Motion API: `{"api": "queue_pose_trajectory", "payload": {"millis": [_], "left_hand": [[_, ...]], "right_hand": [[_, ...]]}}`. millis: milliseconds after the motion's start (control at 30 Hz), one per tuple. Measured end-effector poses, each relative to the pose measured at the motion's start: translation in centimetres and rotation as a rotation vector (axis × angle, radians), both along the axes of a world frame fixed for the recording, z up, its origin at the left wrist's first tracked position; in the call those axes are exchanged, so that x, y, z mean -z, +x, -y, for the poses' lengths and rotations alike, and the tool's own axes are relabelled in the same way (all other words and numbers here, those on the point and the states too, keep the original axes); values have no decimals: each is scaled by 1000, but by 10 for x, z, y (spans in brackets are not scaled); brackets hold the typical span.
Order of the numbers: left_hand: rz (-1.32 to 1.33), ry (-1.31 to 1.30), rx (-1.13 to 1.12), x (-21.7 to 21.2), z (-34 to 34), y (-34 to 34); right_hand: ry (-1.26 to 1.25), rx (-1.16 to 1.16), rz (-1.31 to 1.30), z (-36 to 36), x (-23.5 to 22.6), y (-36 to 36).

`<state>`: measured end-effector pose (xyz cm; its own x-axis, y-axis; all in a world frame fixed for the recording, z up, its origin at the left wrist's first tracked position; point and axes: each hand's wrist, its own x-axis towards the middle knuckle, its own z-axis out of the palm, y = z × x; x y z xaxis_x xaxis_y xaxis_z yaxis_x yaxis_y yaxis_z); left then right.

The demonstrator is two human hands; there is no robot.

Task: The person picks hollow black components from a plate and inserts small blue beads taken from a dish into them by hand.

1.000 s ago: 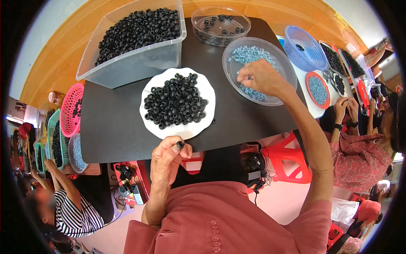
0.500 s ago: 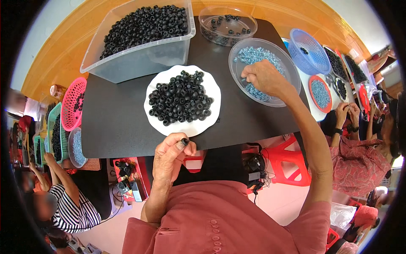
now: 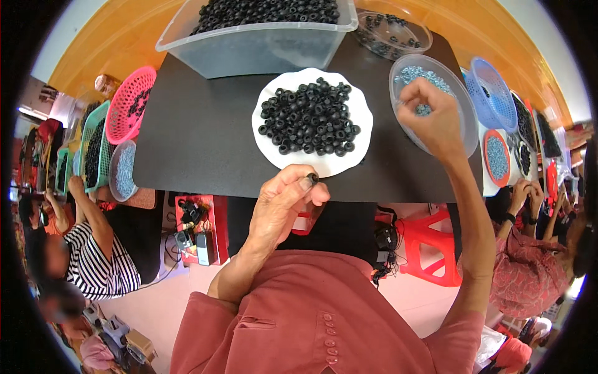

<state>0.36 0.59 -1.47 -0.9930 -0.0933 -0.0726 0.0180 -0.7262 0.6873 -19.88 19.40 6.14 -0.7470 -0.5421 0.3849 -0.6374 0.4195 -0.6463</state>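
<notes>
A small black piece (image 3: 313, 179) sits just off the near edge of the white plate, pinched between thumb and forefinger of the left hand (image 3: 283, 202), with the other fingers curled loosely below. A dark hole seems to show in its exposed end.

The white plate (image 3: 365, 109), with its wavy rim, lies at the near edge of the dark table (image 3: 199, 124) and carries a heap of round black beads (image 3: 308, 118). To the right, the right hand (image 3: 433, 115) is over a clear round bowl (image 3: 466, 118) of little blue pieces (image 3: 414, 73). Its fingers curl inward towards the thumb; I cannot tell whether a blue piece is between them.

The step in hand looks like picking at the blue pieces while the left hand holds its black one ready. The next move seems to call for a sure fingertip grip on one small piece, with the black one kept steady and its hole uncovered.

Beyond the plate stands a large clear box (image 3: 274, 53) of black beads; at the far right, a clear dish (image 3: 381, 34) holds a few.
</notes>
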Motion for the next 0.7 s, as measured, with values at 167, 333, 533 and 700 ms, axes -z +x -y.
{"api": "queue_pose_trajectory", "payload": {"millis": [167, 333, 533, 700], "left_hand": [[30, -33, -6, 1, 0, 0], [31, -23, 13, 1, 1, 2], [-12, -15, 39, 4, 2, 0], [-27, 22, 39, 4, 1, 2]], "right_hand": [[-18, -332, 332, 36, -3, 63], [-60, -432, 365, 48, 4, 86], [-133, -434, 282, 52, 12, 92], [-154, -378, 140, 53, 21, 100]]}}
